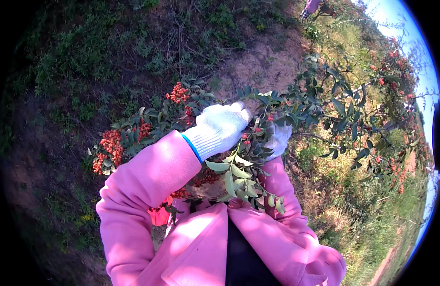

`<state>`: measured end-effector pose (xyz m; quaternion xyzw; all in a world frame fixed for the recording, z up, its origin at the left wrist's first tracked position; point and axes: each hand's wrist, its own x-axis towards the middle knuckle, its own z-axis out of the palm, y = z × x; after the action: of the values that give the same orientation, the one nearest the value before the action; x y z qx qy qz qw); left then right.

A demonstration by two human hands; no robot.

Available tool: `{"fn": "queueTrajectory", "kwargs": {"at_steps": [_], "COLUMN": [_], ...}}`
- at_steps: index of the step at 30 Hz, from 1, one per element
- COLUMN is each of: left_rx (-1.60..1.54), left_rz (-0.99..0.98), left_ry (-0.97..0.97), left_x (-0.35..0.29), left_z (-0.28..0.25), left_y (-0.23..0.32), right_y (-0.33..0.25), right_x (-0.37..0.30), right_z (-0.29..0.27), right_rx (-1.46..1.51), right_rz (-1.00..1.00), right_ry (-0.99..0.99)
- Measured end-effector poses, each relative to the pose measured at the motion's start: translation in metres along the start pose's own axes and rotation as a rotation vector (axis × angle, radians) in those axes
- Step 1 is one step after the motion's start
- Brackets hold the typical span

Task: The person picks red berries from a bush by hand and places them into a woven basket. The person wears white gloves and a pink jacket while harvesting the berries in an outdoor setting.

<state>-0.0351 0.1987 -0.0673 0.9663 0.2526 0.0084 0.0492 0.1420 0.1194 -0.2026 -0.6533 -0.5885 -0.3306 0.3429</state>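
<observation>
My left hand (222,125), in a white knit glove with a blue cuff edge, is closed at a leafy branch (251,164) in front of my chest, its fingers curled at the stems. My right hand (279,138), also white-gloved, is close beside it on the right. Leaves cover most of that hand, so its fingers are hidden. A few small red berries (246,138) hang between the two hands. Left of my left hand are red berry clusters (112,145) among dark leaves, and another cluster (178,93) is just above the wrist.
Below my forearms, a woven basket (208,190) with red berries in it is partly hidden by leaves. Thin leafy branches (344,109) spread to the right, toward berry-bearing bushes (396,81). Weedy ground (110,52) slopes ahead. Part of another person (311,6) shows at the top.
</observation>
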Motion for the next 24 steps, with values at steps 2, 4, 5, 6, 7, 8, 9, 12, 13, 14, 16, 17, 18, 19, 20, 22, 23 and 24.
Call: {"fn": "queueTrajectory", "kwargs": {"at_steps": [2, 4, 5, 6, 7, 8, 9, 12, 13, 14, 16, 17, 18, 19, 20, 22, 23, 24], "left_rx": [0.056, 0.055, 0.055, 0.051, 0.048, 0.045, 0.033, -0.003, -0.013, -0.024, -0.036, -0.041, -0.089, -0.137, -0.182, -0.197, -0.189, -0.19], "left_rz": [-0.008, -0.015, -0.019, -0.003, 0.013, 0.029, 0.039, 0.059, 0.059, 0.059, 0.052, 0.053, 0.041, 0.029, 0.019, 0.083, 0.136, 0.073], "left_ry": [-0.038, -0.006, 0.007, 0.022, 0.037, 0.052, 0.052, 0.055, 0.057, 0.059, 0.055, 0.052, 0.015, -0.021, -0.062, 0.07, 0.147, 0.132], "left_x": [0.0, 0.002, 0.003, 0.003, 0.004, 0.004, 0.004, 0.003, 0.002, 0.002, 0.004, 0.005, 0.004, 0.002, -0.003, -0.017, -0.022, -0.023], "left_z": [-0.002, 0.001, 0.003, 0.006, 0.009, 0.01, 0.01, 0.008, 0.008, 0.007, 0.012, 0.011, 0.009, 0.004, 0.0, -0.005, -0.007, -0.01], "left_y": [0.003, 0.003, 0.003, 0.001, -0.002, -0.004, -0.005, -0.006, -0.006, -0.006, -0.008, -0.007, -0.006, -0.004, -0.002, -0.006, -0.01, -0.014], "right_y": [-0.006, 0.0, 0.003, 0.004, 0.006, 0.005, 0.004, 0.002, 0.004, 0.004, 0.003, 0.002, 0.001, 0.001, 0.0, 0.006, 0.007, 0.005], "right_x": [0.005, 0.0, -0.003, -0.005, -0.006, -0.005, -0.002, 0.002, -0.002, -0.003, 0.0, 0.002, 0.003, 0.005, 0.004, 0.004, 0.008, 0.009], "right_z": [-0.005, 0.001, 0.005, 0.008, 0.01, 0.01, 0.008, 0.004, 0.008, 0.008, 0.004, 0.001, 0.0, 0.0, 0.0, 0.011, 0.014, 0.014], "right_rx": [0.052, 0.053, 0.056, 0.036, 0.016, -0.003, 0.0, -0.007, -0.018, -0.03, -0.053, -0.066, -0.061, -0.056, -0.051, -0.04, -0.035, -0.007], "right_rz": [0.012, 0.003, -0.001, 0.003, 0.008, 0.014, -0.012, -0.059, -0.053, -0.047, -0.062, -0.066, -0.058, -0.051, -0.039, -0.069, -0.084, -0.082], "right_ry": [-0.017, 0.01, 0.022, 0.003, -0.016, -0.035, -0.011, 0.045, 0.053, 0.061, 0.006, -0.021, -0.03, -0.04, -0.049, 0.046, 0.093, 0.118]}}
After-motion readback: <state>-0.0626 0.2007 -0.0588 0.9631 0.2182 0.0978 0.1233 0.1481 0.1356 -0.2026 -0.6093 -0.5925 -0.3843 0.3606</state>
